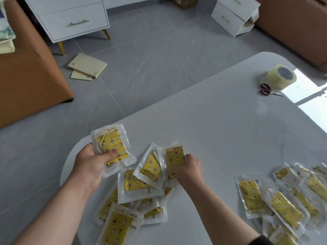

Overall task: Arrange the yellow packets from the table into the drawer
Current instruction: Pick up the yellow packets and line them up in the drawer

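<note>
My left hand holds a small stack of yellow packets in clear wrappers, thumb pressed on top, above the table's near left corner. My right hand grips one more yellow packet by its edge, lifted off a loose pile of several packets lying on the white table. A second pile of packets spreads at the right. A white cabinet with a closed drawer stands on the floor at the far left.
A roll of clear tape and small scissors lie at the table's far right. On the grey floor are flat tan envelopes, an orange-brown sofa at left, and a second white drawer unit at the back.
</note>
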